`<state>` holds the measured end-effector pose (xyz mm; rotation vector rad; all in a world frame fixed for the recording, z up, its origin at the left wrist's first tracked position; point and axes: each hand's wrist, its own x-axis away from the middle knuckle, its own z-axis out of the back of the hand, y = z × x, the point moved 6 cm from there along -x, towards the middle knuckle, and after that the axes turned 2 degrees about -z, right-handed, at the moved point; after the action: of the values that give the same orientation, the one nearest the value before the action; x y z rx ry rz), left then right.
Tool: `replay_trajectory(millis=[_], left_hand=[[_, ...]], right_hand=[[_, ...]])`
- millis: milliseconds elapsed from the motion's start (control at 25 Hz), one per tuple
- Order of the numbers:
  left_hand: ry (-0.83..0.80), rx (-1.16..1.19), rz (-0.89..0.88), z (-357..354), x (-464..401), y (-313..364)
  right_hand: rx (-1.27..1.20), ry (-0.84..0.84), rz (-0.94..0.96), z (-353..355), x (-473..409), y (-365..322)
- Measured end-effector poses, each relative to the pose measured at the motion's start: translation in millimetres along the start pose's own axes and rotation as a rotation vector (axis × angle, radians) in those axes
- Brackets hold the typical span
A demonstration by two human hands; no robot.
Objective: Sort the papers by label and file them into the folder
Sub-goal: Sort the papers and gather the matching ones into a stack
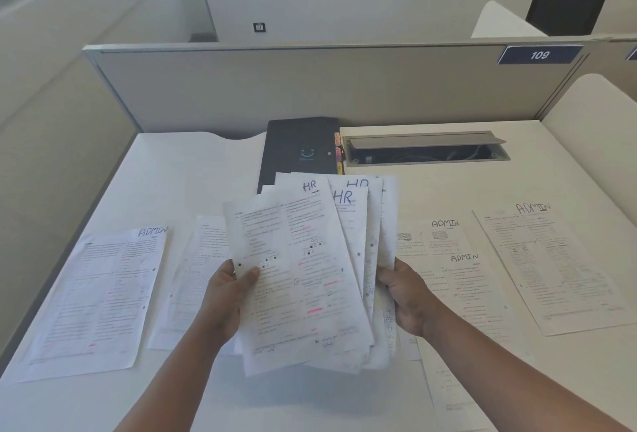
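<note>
I have the fanned HR papers (310,269) lifted above the table (193,169), my left hand (227,297) pinching their left edge and my right hand (406,297) gripping the right edge, long axis running away from me with the labels at the far end. The dark folder (298,149) lies straight ahead, just beyond the papers' top edge, closed I think, about equally near to both hands.

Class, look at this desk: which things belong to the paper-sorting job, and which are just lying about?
Job: HR papers, held in left hand and right hand; ADMIN sheets; folder.

Lying about: cable tray, 109 sign, black bin.
</note>
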<state>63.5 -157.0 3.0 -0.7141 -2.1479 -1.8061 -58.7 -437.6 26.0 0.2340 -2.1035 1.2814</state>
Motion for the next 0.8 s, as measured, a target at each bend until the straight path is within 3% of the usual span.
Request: replay_trajectory(millis=[240, 360, 440, 600, 720, 800], left_hand=[[-0.042, -0.056, 0.085, -28.6, 1.2, -8.7], [-0.103, -0.125, 0.047, -43.3, 4.4, -5.2], [-0.122, -0.143, -0.031, -54.0, 9.7, 3.6], [-0.06, -0.134, -0.384, -72.8, 27.6, 44.5], [-0.063, -0.086, -0.581, -87.7, 45.8, 73.4], [-0.063, -0.059, -0.606, -89.1, 47.4, 75.1]], right_hand=[[0.074, 0.004, 0.029, -11.3, 10.8, -12.4], [0.076, -0.136, -0.005, -12.7, 12.8, -11.2], [0.114, -0.171, 0.035, -14.6, 15.2, -17.7], [0.392, 0.023, 0.313, -9.7, 19.8, -47.7], [0.325, 0.085, 0.452, -6.6, 29.3, -63.7], [0.279, 0.068, 0.478, 0.7, 26.7, -60.1]])
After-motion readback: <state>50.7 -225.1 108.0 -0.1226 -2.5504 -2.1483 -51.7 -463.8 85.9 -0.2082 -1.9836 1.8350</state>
